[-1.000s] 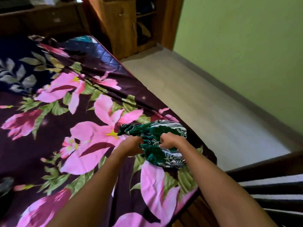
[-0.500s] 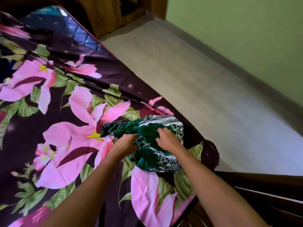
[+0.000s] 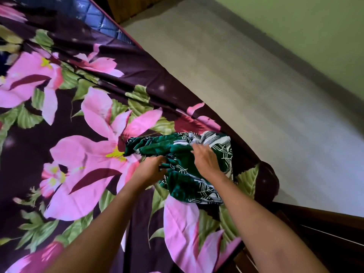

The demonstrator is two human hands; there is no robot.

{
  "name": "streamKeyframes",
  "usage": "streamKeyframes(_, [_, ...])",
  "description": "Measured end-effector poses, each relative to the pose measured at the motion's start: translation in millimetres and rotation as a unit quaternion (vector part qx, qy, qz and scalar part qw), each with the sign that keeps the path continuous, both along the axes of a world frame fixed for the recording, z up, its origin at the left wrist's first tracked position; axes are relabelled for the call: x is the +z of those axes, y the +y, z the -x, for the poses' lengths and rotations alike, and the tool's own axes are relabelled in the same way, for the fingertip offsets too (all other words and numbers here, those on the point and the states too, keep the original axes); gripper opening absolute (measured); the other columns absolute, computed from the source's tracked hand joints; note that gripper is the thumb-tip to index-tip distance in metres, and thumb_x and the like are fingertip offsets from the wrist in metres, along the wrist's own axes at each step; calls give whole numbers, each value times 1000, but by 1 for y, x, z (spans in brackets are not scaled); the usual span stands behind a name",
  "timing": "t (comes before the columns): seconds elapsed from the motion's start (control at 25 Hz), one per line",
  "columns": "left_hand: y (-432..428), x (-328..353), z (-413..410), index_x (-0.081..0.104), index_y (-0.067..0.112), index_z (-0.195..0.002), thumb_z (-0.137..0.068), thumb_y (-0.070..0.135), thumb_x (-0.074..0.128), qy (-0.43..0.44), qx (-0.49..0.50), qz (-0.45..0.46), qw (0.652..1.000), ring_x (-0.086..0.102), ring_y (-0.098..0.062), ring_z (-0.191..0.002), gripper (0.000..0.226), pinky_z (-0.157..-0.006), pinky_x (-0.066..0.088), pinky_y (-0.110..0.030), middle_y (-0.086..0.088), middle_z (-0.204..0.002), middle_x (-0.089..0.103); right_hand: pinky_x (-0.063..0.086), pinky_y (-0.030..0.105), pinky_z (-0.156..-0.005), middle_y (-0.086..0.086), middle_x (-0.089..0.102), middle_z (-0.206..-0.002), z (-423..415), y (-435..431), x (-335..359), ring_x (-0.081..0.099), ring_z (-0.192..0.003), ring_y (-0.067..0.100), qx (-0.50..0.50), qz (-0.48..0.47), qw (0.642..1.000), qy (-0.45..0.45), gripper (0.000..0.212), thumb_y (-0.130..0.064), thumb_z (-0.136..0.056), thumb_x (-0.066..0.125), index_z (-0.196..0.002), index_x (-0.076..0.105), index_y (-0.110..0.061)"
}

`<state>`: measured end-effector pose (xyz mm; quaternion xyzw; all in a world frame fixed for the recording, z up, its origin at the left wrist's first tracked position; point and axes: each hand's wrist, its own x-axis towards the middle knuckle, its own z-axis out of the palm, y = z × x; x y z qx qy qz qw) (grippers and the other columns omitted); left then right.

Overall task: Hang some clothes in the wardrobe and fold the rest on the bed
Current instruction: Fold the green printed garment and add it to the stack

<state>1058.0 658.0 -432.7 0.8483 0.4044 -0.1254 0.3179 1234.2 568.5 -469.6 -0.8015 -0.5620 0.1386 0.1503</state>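
Observation:
A green garment [image 3: 183, 186] with a white leaf print lies bunched near the right edge of the bed [image 3: 59, 174], which wears a dark sheet with big pink flowers. My left hand [image 3: 150, 170] grips the garment's left side, fingers curled into the cloth. My right hand [image 3: 205, 159] lies on top of the garment, its fingertips pinching a fold near the striped white part. Parts of the cloth are hidden under both hands.
Pale floor [image 3: 256, 85] runs along the bed's right side up to a green wall [image 3: 325, 36]. A dark wooden bed frame [image 3: 325, 233] sits at the lower right. Blue quilted mattress [image 3: 102, 22] shows at the top where the sheet ends.
The camera has tilted down, so the wooden furniture at the top has left the view. My right hand has uncurled from a fist and moved up over the garment toward its far edge.

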Motion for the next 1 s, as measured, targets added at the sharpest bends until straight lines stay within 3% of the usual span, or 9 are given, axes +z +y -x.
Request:
streamKeyframes(0.08, [-3,8,6,49,10,-133,-87,23,63,-33,20,-6,999,55,-25,-115,49,-94,46,-34,-12,-130,55,40,27,-56,8,60,-76,11,-10,7,59,-63,24,55,-104,992,-37,11,-1,-85,59,-94,58,-6])
streamKeyframes(0.24, [-10,44,17,33,21,-146,-88,25,64,-111,15,-27,993,39,-23,-133,66,-107,34,-32,-5,-150,34,41,30,-51,4,54,-69,45,-18,41,52,-58,21,162,-218,959,-85,7,-15,-92,42,-96,47,-12])
streamKeyframes(0.32, [-11,65,30,51,12,-133,-89,19,62,-149,12,-33,988,50,-25,-122,46,-98,37,-28,-9,-137,51,42,31,-50,4,55,-69,64,-13,68,53,-58,21,166,-261,949,-65,7,-14,-92,43,-97,47,-12])
streamKeyframes(0.44, [-19,106,64,65,1,-102,-91,9,58,-222,77,-50,971,58,-22,-85,15,-72,39,-30,-14,-94,65,43,31,-49,6,58,-69,96,-7,110,56,-59,22,173,-308,935,-28,4,-12,-91,43,-94,46,-12])
streamKeyframes(0.6, [-32,172,124,61,0,-91,-94,16,51,-280,125,-141,941,50,-19,-70,20,-62,36,-31,-6,-75,56,49,32,-47,11,63,-71,150,4,177,61,-58,29,190,-329,925,26,19,-12,-91,44,-90,60,-2])
streamKeyframes(0.76, [-43,237,197,57,3,-85,-92,36,39,-316,145,-255,902,52,-27,-71,38,-62,40,-36,-7,-73,56,52,36,-52,11,68,-76,213,15,253,65,-64,30,214,-366,904,47,28,-19,-91,45,-84,67,-2])
streamKeyframes(1.0, [-46,333,308,62,8,-98,-92,37,35,-272,217,-445,825,62,-32,-82,40,-61,45,-38,-12,-92,67,52,38,-53,13,70,-77,324,39,354,65,-65,33,264,-400,876,43,31,-24,-93,41,-85,65,-6])
